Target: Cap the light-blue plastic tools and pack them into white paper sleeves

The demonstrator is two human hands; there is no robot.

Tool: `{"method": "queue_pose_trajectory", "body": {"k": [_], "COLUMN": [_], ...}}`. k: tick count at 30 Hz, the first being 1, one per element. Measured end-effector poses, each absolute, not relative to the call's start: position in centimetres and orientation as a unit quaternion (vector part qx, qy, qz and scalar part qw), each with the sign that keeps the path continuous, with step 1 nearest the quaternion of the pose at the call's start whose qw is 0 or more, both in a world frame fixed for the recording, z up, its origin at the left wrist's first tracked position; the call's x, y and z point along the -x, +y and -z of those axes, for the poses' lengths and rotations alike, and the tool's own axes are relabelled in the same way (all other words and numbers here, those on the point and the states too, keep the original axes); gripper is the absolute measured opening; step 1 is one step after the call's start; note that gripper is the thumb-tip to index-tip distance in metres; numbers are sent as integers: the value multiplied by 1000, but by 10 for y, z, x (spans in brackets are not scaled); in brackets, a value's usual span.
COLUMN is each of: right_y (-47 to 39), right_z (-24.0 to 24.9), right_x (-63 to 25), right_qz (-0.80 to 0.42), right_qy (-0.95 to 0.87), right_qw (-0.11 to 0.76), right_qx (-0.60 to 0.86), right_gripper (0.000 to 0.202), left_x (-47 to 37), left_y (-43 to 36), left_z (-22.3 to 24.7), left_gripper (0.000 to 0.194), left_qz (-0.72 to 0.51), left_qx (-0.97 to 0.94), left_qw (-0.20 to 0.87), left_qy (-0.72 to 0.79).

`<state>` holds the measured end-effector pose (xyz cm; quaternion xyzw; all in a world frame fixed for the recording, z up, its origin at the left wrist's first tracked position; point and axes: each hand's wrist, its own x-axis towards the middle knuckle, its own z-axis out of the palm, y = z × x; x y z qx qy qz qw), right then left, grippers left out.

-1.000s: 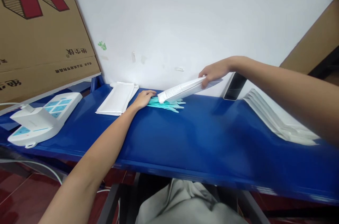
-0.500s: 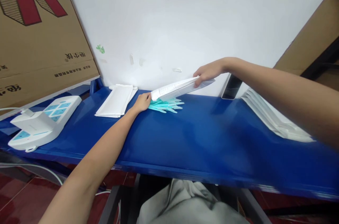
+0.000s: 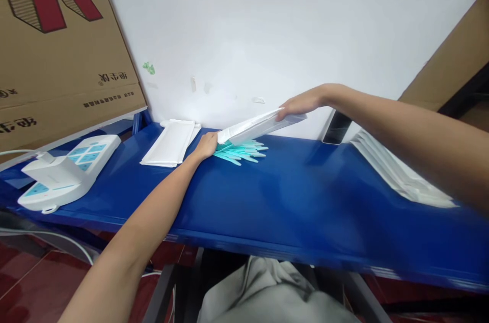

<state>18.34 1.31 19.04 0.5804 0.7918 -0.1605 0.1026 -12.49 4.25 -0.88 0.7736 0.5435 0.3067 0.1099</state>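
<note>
A flat white paper bag (image 3: pixel 250 127) hangs at a slant over the table, its right end higher than its left. My right hand (image 3: pixel 300 105) is closed on the upper right end, thumb on the near side. My left hand (image 3: pixel 207 145) is closed at the lower left end; its fingertips are partly hidden. Just beneath the bag lies a loose bunch of thin teal sticks (image 3: pixel 244 151) with tapered ends, fanned out to the right. Their left ends are close to my left hand and partly covered by it and the bag.
Flat white bags (image 3: pixel 170 143) lie left on the blue table (image 3: pixel 275 200), and a stack of them (image 3: pixel 401 170) lies right. A dark phone (image 3: pixel 336 127) leans against the white wall (image 3: pixel 244 32). A power strip (image 3: pixel 93 157) with a charger (image 3: pixel 53 170) sits far left, by a cardboard box (image 3: pixel 69 58).
The view has shifted slightly. Both hands keep their places on the bag, whose right end sits a touch farther left; the teal sticks look the same.
</note>
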Motion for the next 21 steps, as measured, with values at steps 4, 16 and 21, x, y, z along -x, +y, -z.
{"method": "queue_pose_trajectory", "body": {"k": [4, 16, 21], "right_y": [9, 9, 13], "right_z": [-187, -179, -173], "right_x": [-192, -209, -215], "right_qz": [166, 173, 201], "right_qy": [785, 746, 731], "right_qw": [123, 132, 138], "right_qx": [-584, -629, -637], "right_gripper": [41, 61, 67], "left_x": [121, 124, 124], "left_y": [40, 38, 30], "left_z": [9, 3, -1], "left_gripper": [44, 54, 61], "left_qz": [-287, -279, -263], "left_qx": [-796, -796, -822], "left_qw": [113, 150, 198], "left_qy": [521, 516, 465]}}
